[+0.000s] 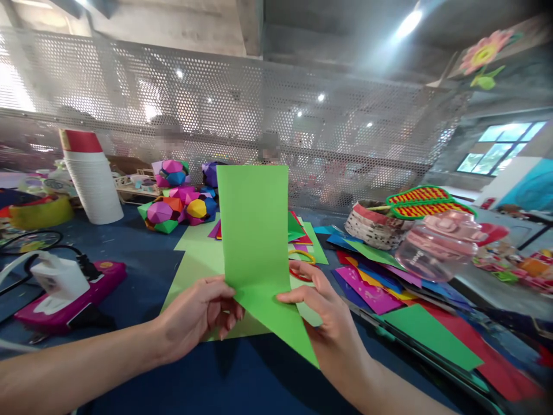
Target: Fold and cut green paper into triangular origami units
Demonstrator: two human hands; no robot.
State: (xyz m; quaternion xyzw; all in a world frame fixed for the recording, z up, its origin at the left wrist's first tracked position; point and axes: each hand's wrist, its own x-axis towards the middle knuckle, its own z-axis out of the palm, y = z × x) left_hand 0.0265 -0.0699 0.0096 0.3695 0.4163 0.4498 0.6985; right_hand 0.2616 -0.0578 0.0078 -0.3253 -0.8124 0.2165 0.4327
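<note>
A sheet of bright green paper (pixel 254 225) is held up over the table, bent across its lower part so that one panel stands upright and the other slants toward me. My left hand (pixel 201 311) pinches its left edge near the bend, thumb on the near face. On the other side my right hand (pixel 322 311) grips the right edge, thumb and fingers around the lower panel. Behind the paper lie pale green sheets (pixel 194 262) on the dark blue table. Scissors with yellow and red handles (pixel 301 255) are partly hidden by the paper and my right hand.
To the left stand a stack of white paper cups (pixel 93 184) and a magenta power strip (pixel 101 282) with cables. Colourful paper balls (pixel 164 213) sit at the back. Right are coloured paper sheets (pixel 432 334), a woven basket (pixel 371 225) and a pink bottle (pixel 440 248).
</note>
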